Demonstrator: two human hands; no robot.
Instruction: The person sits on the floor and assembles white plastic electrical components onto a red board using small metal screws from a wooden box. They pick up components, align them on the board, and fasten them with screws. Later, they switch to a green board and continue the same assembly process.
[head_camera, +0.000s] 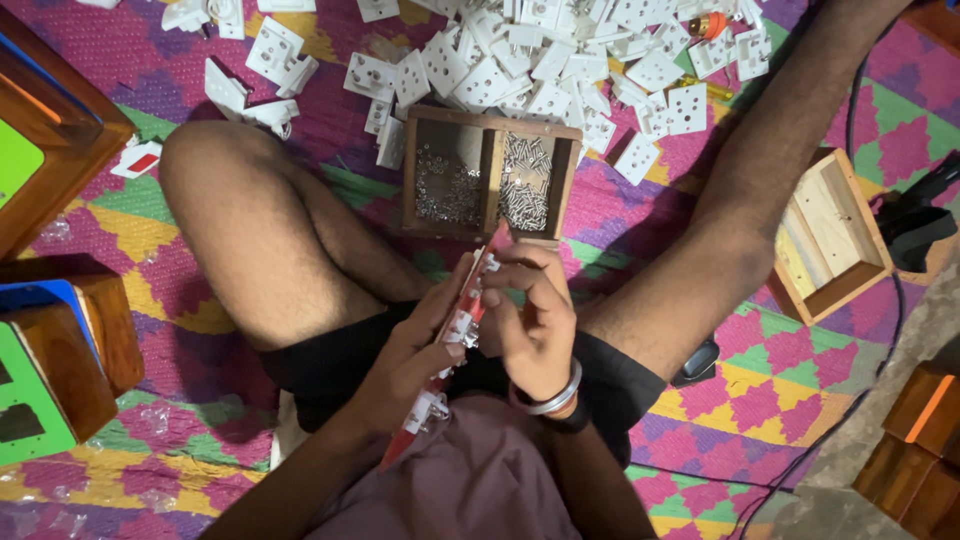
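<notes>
Over the lap, the left hand (415, 360) is gripping a red board (455, 335) edge-on, fingers clenched around it. The right hand (530, 320) is pinching a white socket (487, 268) on it. A tray (490, 172) is lying at 12 o'clock.

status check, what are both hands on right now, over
Left hand grips red panel edge-on. Right hand fingers pinch a white fitting on it. Wooden tray of screws ahead, nothing blocking.

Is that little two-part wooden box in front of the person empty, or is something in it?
Not empty. The wooden box has small silvery metal parts lying in both compartments, spread across each bottom; neither side looks heaped to the rim.
</notes>
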